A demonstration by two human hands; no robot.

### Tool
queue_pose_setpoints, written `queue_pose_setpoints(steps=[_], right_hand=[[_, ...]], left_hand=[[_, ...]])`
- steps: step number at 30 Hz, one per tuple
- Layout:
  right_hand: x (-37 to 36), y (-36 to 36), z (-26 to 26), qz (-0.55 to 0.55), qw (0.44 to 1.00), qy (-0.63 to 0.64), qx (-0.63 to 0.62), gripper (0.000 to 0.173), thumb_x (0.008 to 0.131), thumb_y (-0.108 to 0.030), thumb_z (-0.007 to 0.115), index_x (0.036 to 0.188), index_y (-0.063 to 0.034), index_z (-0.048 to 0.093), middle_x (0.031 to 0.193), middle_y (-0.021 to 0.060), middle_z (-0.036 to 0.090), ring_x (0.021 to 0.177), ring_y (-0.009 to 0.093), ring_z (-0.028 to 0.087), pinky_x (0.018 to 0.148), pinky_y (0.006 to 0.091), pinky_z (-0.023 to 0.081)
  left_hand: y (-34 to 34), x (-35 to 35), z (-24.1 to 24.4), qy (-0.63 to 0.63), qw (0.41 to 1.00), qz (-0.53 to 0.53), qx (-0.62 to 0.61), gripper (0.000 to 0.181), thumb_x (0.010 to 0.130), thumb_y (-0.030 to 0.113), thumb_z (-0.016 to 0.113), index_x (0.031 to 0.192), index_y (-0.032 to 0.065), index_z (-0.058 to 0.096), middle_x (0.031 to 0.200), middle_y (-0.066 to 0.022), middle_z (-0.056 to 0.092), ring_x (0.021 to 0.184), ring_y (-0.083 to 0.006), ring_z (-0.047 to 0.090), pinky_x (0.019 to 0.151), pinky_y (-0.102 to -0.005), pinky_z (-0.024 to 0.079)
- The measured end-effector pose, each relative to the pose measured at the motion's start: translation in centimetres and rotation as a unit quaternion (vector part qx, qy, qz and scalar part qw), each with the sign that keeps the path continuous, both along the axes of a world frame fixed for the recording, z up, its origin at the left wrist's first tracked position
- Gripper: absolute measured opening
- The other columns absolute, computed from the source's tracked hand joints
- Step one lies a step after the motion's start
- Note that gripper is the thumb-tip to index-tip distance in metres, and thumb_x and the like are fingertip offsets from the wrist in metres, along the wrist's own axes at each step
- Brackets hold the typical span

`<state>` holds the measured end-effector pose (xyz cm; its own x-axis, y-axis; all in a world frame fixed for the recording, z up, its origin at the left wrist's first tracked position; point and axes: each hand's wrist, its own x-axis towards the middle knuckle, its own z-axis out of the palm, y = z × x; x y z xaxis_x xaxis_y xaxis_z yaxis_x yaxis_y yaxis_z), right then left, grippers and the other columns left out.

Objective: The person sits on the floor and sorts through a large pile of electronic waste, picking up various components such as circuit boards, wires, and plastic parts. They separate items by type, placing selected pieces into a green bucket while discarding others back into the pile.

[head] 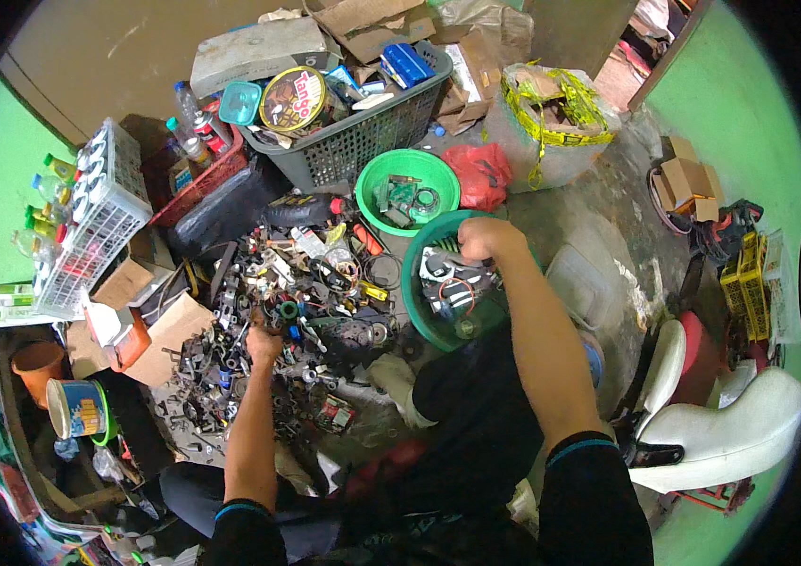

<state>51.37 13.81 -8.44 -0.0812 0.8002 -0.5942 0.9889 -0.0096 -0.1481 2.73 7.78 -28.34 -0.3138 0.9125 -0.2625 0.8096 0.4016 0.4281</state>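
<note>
A wide pile of small metal and plastic parts covers the floor before me. My left hand reaches into the pile at its middle; its fingertips are hard to make out, so I cannot tell whether they grip a part. At the upper rim of a dark green plastic basin is my right hand, its fingers curled; what it may hold is hidden. Metal parts and an orange ring lie inside that basin. Behind it, a light green basin holds several small parts and a coil.
A grey plastic basket full of boxes and tins stands at the back, beside a red plastic bag and a sack with yellow tape. Left are a white crate and cardboard; right, a white padded seat.
</note>
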Motion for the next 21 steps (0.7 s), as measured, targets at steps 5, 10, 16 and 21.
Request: queue_pose_setpoints(steps=[5, 10, 16, 21], right_hand=[[-5.0, -1.2, 4.0, -0.011, 0.999, 0.033, -0.024, 0.040, 0.082, -0.032, 0.065, 0.099, 0.0046, 0.067, 0.093, 0.0203, 0.069, 0.086, 0.032, 0.067, 0.074, 0.0419, 0.053], [-8.5, -1.4, 2.8, 0.099, 0.966, 0.195, 0.140, 0.031, 0.081, -0.027, 0.063, 0.100, -0.0023, 0.066, 0.093, 0.0174, 0.069, 0.086, 0.033, 0.066, 0.075, 0.0436, 0.051], [-18.5, -6.2, 6.7, 0.109, 0.839, 0.508, 0.160, 0.045, 0.084, -0.012, 0.067, 0.127, -0.0065, 0.053, 0.113, 0.0127, 0.064, 0.099, 0.019, 0.062, 0.080, 0.0346, 0.051], [-20.0, -7.3, 6.2, 0.208, 0.812, 0.442, 0.318, 0.041, 0.081, -0.010, 0.067, 0.121, -0.0062, 0.058, 0.120, 0.0144, 0.060, 0.098, 0.025, 0.063, 0.087, 0.0349, 0.049]], left_hand=[[-1.3, -0.9, 9.6, -0.350, 0.936, -0.017, -0.022, 0.012, 0.073, -0.005, 0.070, 0.085, -0.0042, 0.068, 0.070, -0.0074, 0.065, 0.056, -0.0163, 0.062, 0.049, -0.0271, 0.049], [-3.7, 0.4, 20.9, -0.403, 0.909, -0.109, 0.010, 0.020, 0.076, -0.004, 0.071, 0.092, 0.0003, 0.060, 0.082, -0.0071, 0.065, 0.070, -0.0132, 0.062, 0.060, -0.0268, 0.054], [-9.9, 3.4, 25.5, -0.336, 0.928, -0.143, 0.073, 0.022, 0.074, 0.000, 0.075, 0.093, -0.0010, 0.064, 0.086, -0.0054, 0.067, 0.078, -0.0119, 0.063, 0.072, -0.0267, 0.052], [-10.0, 3.5, 26.9, -0.302, 0.938, -0.165, 0.049, 0.018, 0.074, 0.002, 0.074, 0.090, -0.0022, 0.066, 0.080, -0.0069, 0.068, 0.075, -0.0119, 0.063, 0.073, -0.0271, 0.052]])
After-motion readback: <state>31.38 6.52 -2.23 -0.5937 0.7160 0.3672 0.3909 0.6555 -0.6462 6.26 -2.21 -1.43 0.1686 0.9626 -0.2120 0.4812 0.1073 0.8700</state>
